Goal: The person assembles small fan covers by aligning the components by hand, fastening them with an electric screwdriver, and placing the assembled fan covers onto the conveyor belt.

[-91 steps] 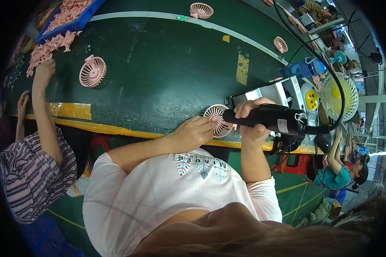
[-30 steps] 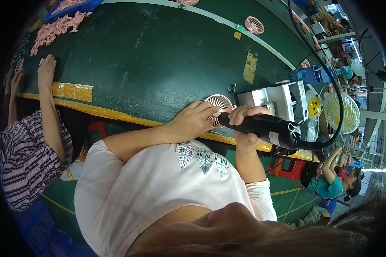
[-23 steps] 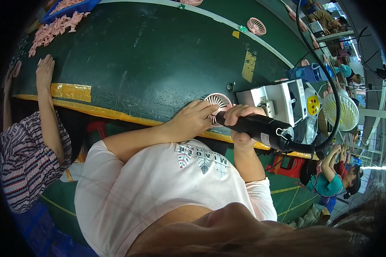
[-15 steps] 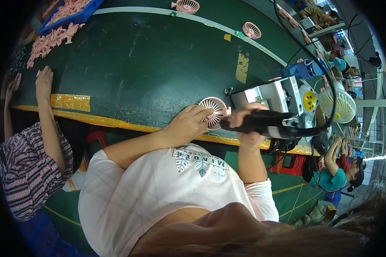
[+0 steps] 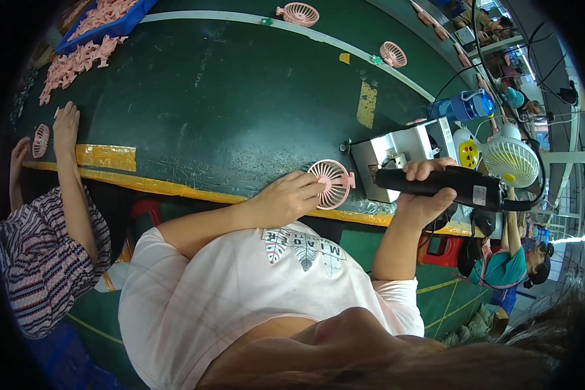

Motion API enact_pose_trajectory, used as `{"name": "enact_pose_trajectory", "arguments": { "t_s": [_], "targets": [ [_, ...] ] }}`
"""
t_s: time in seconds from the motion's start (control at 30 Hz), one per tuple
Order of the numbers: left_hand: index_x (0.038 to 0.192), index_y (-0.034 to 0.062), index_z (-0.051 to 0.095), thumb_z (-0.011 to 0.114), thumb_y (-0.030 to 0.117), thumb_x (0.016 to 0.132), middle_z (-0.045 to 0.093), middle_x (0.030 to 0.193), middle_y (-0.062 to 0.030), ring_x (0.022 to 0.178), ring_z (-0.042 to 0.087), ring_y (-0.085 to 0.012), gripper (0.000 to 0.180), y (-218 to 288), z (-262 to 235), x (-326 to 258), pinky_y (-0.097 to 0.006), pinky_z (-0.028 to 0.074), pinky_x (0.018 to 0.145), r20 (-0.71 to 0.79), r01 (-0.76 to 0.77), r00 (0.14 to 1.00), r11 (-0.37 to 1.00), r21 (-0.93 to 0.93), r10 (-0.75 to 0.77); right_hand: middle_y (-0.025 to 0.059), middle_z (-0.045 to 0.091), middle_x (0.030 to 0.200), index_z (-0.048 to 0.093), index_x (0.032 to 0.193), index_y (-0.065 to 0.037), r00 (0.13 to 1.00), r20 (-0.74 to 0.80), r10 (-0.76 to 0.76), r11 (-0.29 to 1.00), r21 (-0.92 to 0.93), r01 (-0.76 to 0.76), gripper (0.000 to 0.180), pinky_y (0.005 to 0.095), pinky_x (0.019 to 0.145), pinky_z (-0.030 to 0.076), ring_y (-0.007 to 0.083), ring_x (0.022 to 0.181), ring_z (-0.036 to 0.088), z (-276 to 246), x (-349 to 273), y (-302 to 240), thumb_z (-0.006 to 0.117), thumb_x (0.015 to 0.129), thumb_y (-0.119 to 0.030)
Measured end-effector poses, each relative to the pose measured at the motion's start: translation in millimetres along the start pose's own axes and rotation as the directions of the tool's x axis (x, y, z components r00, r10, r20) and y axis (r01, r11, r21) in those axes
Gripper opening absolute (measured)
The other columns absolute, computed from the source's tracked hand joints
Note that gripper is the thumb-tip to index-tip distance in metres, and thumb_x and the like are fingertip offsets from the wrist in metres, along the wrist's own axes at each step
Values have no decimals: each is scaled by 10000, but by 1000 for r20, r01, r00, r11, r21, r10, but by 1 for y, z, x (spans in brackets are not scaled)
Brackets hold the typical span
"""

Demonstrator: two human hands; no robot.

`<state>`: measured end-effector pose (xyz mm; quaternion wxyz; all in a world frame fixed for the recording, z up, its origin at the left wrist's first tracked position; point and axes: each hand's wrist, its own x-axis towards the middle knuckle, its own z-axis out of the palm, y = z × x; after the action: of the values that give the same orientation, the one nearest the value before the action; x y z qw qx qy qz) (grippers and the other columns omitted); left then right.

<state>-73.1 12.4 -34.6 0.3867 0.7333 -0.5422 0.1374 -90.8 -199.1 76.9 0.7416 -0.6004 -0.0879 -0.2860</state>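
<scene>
My left hand (image 5: pixel 286 198) grips the rim of a round pink fan cage (image 5: pixel 331 184) with spokes, which lies at the table's front edge. A short tab on the cage points right. My right hand (image 5: pixel 423 205) is wrapped around a black corded electric screwdriver (image 5: pixel 458 184), held about level to the right of the cage and apart from it. The screwdriver's tip end points left, in front of a silver-grey box (image 5: pixel 364 156) standing on the table.
Along the white line lie pink fan cages (image 5: pixel 299 13) with small green pieces. A blue bin (image 5: pixel 125 27) and loose pink parts (image 5: pixel 68 73) are far left. Near them rest a co-worker's hands (image 5: pixel 66 130) beside another pink cage (image 5: pixel 41 141). A white fan (image 5: pixel 511 161) and blue jug (image 5: pixel 464 105) stand right.
My right hand has pulled the screwdriver right, away from the fan cage. The held cage shifted slightly right and nearer. The far cages moved right. The co-worker's cage now lies apart from their hand.
</scene>
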Motion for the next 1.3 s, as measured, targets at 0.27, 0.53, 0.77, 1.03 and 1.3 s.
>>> {"name": "enact_pose_trajectory", "arguments": {
  "t_s": [0.27,0.53,0.77,1.03,1.3],
  "targets": [
    [757,3,585,528,83,691,534,1024,-108,983,499,-222,119,-1,-1,-1,-319,403,824,30,-2,1000,1000,-18,3,49,514,700,436,1092,-90,991,45,-128,992,-17,128,665,327,655,405,177,637,495,-8,4,-14,624,694,-589],
    [771,-5,585,523,71,691,535,1025,-103,975,497,-217,127,-2,-1,-1,-318,399,833,43,-14,999,1000,3,14,31,501,705,511,1006,-111,997,-50,-66,998,-23,65,523,314,667,403,170,639,476,-10,9,-11,626,728,-538],
    [789,-11,593,525,75,684,539,1037,-106,974,497,-226,152,-2,0,-2,-328,398,835,46,-23,999,1000,-2,23,33,478,646,414,1074,-62,995,97,-23,999,27,21,705,320,568,418,170,553,484,17,-12,18,598,690,-625],
    [784,-17,609,525,87,669,541,1059,-118,1015,492,-234,177,-2,1,-2,-335,395,843,55,-22,998,1000,15,21,71,490,633,409,1013,-33,969,245,39,999,16,-44,685,323,570,437,198,554,510,40,-23,37,663,665,-566],
    [813,-3,610,516,108,674,549,1050,-115,1026,499,-239,201,-3,7,-2,-340,398,839,28,-18,999,1000,-1,18,87,491,641,431,955,-22,944,284,167,981,48,-188,620,313,551,431,190,563,499,43,-24,50,755,632,-441]
  ]
}}
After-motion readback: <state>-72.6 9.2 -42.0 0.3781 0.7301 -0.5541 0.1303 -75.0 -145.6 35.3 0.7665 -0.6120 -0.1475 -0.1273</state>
